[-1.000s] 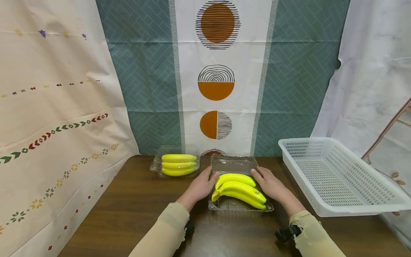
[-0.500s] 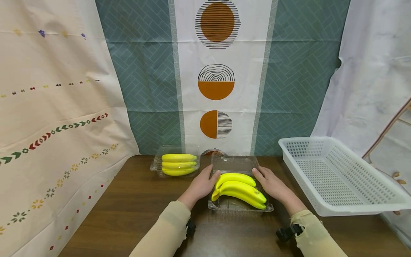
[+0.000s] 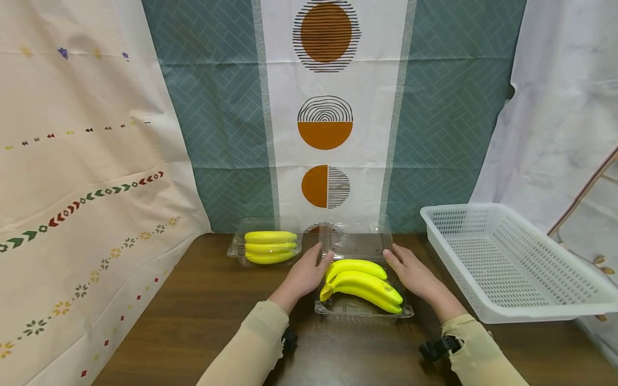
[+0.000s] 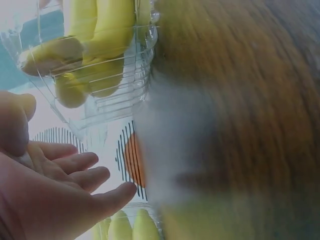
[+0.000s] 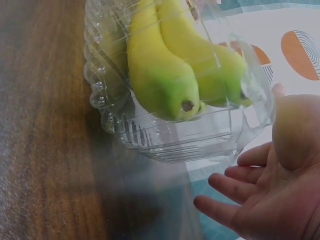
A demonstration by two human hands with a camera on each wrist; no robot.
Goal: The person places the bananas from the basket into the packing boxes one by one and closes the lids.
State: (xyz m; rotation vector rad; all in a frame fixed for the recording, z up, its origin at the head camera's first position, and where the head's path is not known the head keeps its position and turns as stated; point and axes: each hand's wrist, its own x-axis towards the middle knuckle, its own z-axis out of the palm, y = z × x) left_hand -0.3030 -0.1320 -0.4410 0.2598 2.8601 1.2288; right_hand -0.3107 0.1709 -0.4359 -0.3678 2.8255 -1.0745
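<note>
A bunch of yellow bananas (image 3: 366, 287) lies in the base of a clear plastic clamshell box (image 3: 354, 313) in the middle of the table. Its transparent lid (image 3: 359, 244) stands tilted up behind the fruit. At the lid's left side is my left hand (image 3: 303, 277), and my right hand (image 3: 415, 274) is at its right side. Both hands' fingers look extended in the wrist views, the left hand (image 4: 75, 187) and right hand (image 5: 272, 182) lying close to the clear plastic. Exact contact with the lid is hard to make out.
Another clear clamshell box (image 3: 232, 251) with bananas (image 3: 270, 247) stands at the back left. A white perforated basket (image 3: 545, 312) sits on the right of the wooden table (image 3: 193, 321). Patterned cloths (image 3: 227, 134) hang behind and at the sides.
The lid has tilted upward from lying low at the back. Both hands have shifted slightly upward with it. The bananas, the other box and the basket stay in place.
</note>
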